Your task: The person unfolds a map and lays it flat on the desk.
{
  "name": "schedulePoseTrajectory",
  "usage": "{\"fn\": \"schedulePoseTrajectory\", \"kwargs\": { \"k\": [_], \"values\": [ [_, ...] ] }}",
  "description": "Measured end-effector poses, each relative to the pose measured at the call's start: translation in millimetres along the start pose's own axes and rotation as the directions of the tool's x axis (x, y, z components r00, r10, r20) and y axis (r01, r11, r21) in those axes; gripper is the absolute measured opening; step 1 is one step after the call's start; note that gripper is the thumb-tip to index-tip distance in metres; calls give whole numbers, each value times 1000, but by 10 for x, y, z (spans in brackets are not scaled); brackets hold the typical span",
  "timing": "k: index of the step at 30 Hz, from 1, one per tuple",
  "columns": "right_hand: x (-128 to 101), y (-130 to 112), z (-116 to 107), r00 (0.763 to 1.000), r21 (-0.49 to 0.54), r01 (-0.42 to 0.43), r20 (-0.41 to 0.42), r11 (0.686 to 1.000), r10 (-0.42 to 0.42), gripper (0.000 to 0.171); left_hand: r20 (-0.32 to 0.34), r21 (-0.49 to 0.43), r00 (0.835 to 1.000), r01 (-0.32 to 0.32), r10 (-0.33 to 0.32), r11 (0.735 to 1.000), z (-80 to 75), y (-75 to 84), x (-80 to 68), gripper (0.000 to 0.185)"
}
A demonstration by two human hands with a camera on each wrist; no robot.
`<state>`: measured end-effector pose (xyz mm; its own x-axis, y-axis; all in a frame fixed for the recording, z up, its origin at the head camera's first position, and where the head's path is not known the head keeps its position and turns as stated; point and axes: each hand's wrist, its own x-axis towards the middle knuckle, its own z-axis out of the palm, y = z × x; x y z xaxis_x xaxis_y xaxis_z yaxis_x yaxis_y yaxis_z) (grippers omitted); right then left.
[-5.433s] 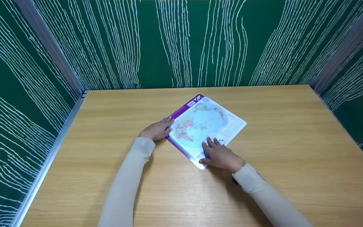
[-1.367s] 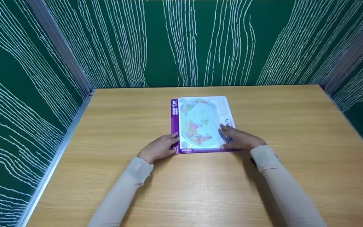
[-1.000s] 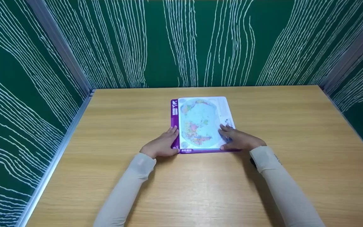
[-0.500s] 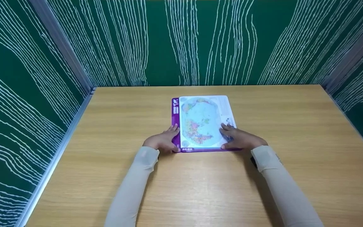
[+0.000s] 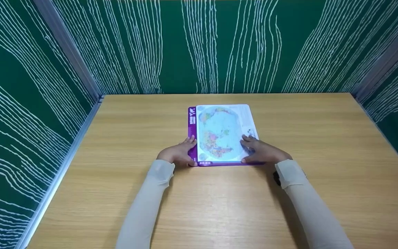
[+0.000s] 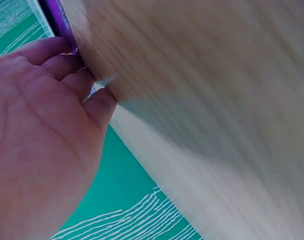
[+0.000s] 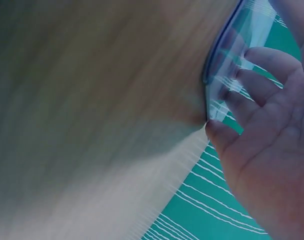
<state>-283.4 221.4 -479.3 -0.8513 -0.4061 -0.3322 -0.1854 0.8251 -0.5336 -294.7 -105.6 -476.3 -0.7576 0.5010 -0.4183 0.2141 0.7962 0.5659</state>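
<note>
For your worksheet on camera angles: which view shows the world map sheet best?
The head view: the whole map sheet lies flat on the table. The left wrist view catches only a purple edge; the right wrist view, a blurred corner.

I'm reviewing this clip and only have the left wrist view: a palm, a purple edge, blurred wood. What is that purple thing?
Observer: A flat purple-bordered board printed with a world map, lying on the light wooden table.
Operator: Is the other hand on it too?
Observer: Yes, the right hand rests fingers-flat on the board's near right corner.
Operator: And the left hand, where along the board?
Observer: The left hand touches the purple strip at the near left corner, fingers along the edge.
</note>
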Motion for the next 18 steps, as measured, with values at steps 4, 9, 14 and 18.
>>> {"fn": "schedulePoseTrajectory", "kwargs": {
  "k": [4,9,14,18],
  "values": [
    [-4,-36,20,1000,-1,-19,-11,1000,19,84,-1,-4,1000,0,0,1000,3,-11,1,96],
    [-15,-139,87,997,15,-41,-64,999,42,82,-3,-6,1000,-5,5,1000,5,-14,-7,97],
    [10,-286,169,988,-12,-41,-150,999,38,84,-11,-1,1000,-19,19,1000,-2,-10,-23,95],
    [40,-428,236,981,-37,-60,-190,997,52,86,-13,-6,1000,-20,20,1000,3,-4,-26,94]
  ]
}}
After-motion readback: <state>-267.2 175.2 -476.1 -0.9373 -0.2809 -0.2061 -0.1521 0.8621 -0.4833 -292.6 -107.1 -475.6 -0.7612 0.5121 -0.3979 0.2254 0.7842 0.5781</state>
